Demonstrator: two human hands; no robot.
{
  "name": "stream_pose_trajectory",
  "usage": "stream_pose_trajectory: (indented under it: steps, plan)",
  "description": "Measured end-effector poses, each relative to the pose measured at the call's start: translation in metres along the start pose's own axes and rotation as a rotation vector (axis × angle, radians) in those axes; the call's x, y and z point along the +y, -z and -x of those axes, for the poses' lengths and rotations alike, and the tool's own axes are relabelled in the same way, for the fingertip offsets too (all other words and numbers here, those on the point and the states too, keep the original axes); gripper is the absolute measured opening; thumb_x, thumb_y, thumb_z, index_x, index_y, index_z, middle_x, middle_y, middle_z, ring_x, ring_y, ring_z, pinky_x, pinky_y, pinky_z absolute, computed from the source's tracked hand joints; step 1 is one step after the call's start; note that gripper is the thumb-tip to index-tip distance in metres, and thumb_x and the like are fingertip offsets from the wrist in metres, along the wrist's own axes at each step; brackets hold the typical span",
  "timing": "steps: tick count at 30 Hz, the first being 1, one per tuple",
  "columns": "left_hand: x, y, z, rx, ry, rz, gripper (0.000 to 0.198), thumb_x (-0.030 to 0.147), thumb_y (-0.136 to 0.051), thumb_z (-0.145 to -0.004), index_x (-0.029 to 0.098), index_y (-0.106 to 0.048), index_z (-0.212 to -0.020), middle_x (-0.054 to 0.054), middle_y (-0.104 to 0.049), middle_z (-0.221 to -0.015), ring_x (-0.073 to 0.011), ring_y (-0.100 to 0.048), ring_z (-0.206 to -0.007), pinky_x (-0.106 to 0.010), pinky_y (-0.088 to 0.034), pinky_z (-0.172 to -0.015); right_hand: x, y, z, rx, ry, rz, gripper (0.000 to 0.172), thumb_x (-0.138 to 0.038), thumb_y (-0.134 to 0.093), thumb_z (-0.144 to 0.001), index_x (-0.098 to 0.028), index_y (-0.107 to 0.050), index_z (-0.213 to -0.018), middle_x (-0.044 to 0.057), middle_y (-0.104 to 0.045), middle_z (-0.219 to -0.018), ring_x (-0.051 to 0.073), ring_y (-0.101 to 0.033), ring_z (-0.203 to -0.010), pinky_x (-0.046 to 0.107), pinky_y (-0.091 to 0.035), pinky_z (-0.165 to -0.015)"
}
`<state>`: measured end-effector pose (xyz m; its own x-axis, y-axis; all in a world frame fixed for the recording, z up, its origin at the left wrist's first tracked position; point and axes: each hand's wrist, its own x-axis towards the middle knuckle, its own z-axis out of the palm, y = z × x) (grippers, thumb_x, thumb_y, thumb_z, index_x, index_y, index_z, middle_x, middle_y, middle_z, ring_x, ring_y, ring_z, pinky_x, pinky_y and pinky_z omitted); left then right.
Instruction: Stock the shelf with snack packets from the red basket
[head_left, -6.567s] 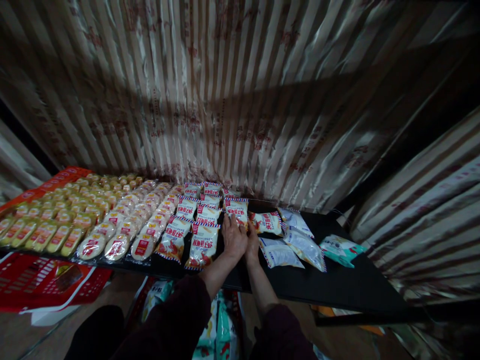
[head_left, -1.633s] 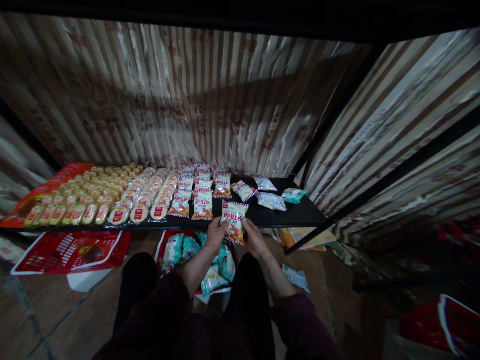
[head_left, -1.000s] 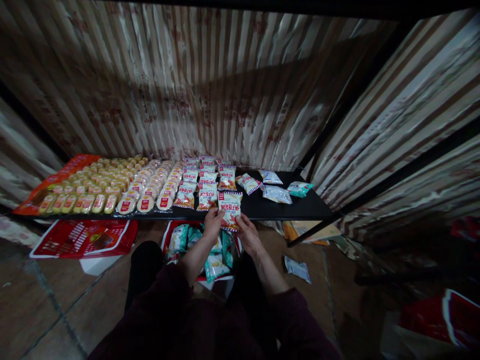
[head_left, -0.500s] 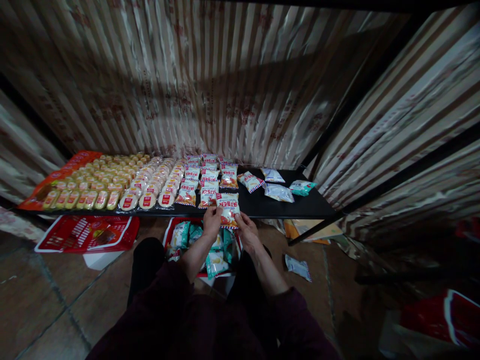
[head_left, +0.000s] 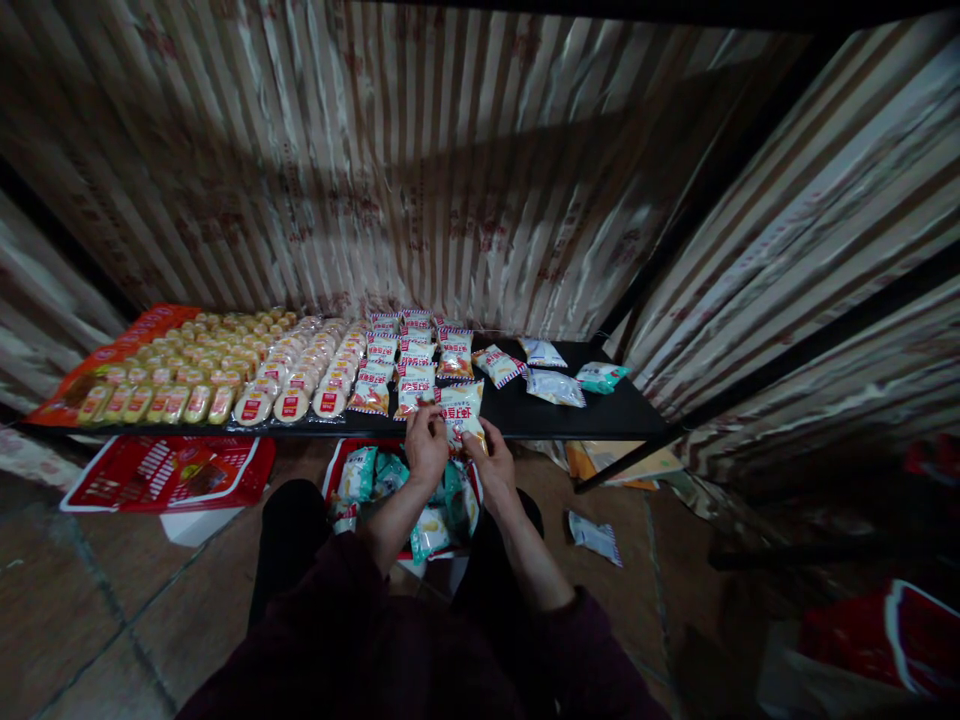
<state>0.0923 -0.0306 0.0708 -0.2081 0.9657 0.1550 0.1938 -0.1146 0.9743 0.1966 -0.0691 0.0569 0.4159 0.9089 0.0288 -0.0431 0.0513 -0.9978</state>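
Observation:
A white, red and orange snack packet is held in front of me at the shelf's front edge. My right hand grips its lower right part, the thumb lying across its face. At the packet's left edge, my left hand has its fingers curled closed against it. Rows of matching snack packets lie on the black shelf just beyond my left hand. Below my hands, a red basket holds several teal and white packets.
Left on the shelf are round wrapped cakes and yellow wrapped cakes. Loose bluish packets and a teal packet lie to the right. A red basket sits lower left; one packet lies on the floor.
The held packet has tilted slightly, and my right thumb has moved further onto its face. My left fingers have curled more at its left edge. The view has shifted slightly.

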Motion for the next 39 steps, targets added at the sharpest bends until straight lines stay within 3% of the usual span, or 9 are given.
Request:
stream_pose_trajectory:
  steps: [5, 9, 13, 17, 21, 25, 31, 39]
  plan:
    - [0.01, -0.001, 0.001, -0.089, 0.187, 0.274, 0.015, 0.028, -0.06, -0.078, 0.023, -0.065, -0.09, -0.003, -0.064, -0.097, -0.0202, -0.056, -0.098, -0.033, -0.039, -0.096, -0.001, 0.002, 0.0, 0.04, 0.17, 0.289, 0.054, -0.046, -0.061, -0.077, -0.019, -0.055, -0.123, 0.01, -0.063, -0.117, 0.025, -0.06, -0.105, 0.043, -0.046, -0.094]
    - [0.015, -0.005, 0.005, -0.198, 0.262, 0.411, 0.022, 0.04, -0.061, -0.078, 0.02, -0.066, -0.086, -0.004, -0.066, -0.09, -0.0197, -0.06, -0.09, -0.03, -0.045, -0.085, -0.001, -0.002, 0.002, 0.077, 0.387, 0.502, 0.052, -0.045, -0.055, -0.081, -0.014, -0.056, -0.123, 0.017, -0.056, -0.127, 0.028, -0.05, -0.119, 0.048, -0.039, -0.103]
    - [0.019, -0.007, 0.01, -0.25, 0.355, 0.6, 0.034, 0.044, -0.067, -0.073, 0.018, -0.065, -0.095, -0.005, -0.068, -0.094, -0.0186, -0.063, -0.088, -0.029, -0.046, -0.082, -0.002, -0.008, 0.011, 0.034, 0.535, 0.61, 0.053, -0.042, -0.05, -0.086, -0.014, -0.048, -0.131, 0.019, -0.045, -0.139, 0.029, -0.041, -0.13, 0.052, -0.036, -0.105]
    - [0.023, -0.003, 0.01, -0.248, 0.495, 0.777, 0.046, 0.042, -0.078, -0.064, 0.017, -0.065, -0.1, -0.006, -0.07, -0.095, -0.0194, -0.065, -0.09, -0.03, -0.046, -0.087, -0.005, -0.012, 0.022, 0.003, 0.648, 0.656, 0.055, -0.037, -0.047, -0.089, -0.017, -0.039, -0.139, 0.016, -0.045, -0.141, 0.028, -0.038, -0.133, 0.054, -0.036, -0.105]
    - [0.023, 0.002, 0.006, -0.302, 0.533, 0.818, 0.052, 0.042, -0.082, -0.059, 0.014, -0.066, -0.1, -0.007, -0.072, -0.092, -0.0223, -0.066, -0.089, -0.033, -0.047, -0.087, -0.01, -0.013, 0.03, -0.014, 0.687, 0.701, 0.057, -0.034, -0.046, -0.09, -0.016, -0.033, -0.142, 0.015, -0.045, -0.141, 0.028, -0.035, -0.135, 0.054, -0.035, -0.106]
    - [0.018, 0.002, 0.004, -0.336, 0.512, 0.843, 0.051, 0.041, -0.084, -0.056, 0.015, -0.066, -0.096, -0.006, -0.072, -0.089, -0.0225, -0.067, -0.09, -0.032, -0.047, -0.086, -0.016, -0.011, 0.035, -0.047, 0.734, 0.759, 0.049, -0.033, -0.045, -0.091, -0.018, -0.042, -0.137, 0.014, -0.048, -0.139, 0.028, -0.038, -0.132, 0.054, -0.036, -0.105]
    - [0.01, 0.001, 0.004, -0.283, 0.545, 0.871, 0.051, 0.039, -0.086, -0.052, 0.017, -0.064, -0.092, -0.005, -0.072, -0.089, -0.0221, -0.067, -0.089, -0.033, -0.049, -0.085, -0.023, -0.002, 0.035, -0.021, 0.77, 0.801, 0.039, -0.029, -0.042, -0.093, -0.018, -0.052, -0.129, 0.012, -0.053, -0.134, 0.026, -0.041, -0.127, 0.051, -0.038, -0.103]
    - [0.005, 0.001, 0.003, -0.297, 0.533, 0.886, 0.048, 0.039, -0.082, -0.056, 0.017, -0.064, -0.095, -0.005, -0.072, -0.091, -0.0219, -0.066, -0.093, -0.035, -0.048, -0.089, -0.021, 0.007, 0.03, -0.029, 0.742, 0.889, 0.039, -0.029, -0.041, -0.093, -0.021, -0.054, -0.129, 0.01, -0.054, -0.135, 0.026, -0.042, -0.125, 0.051, -0.039, -0.101]
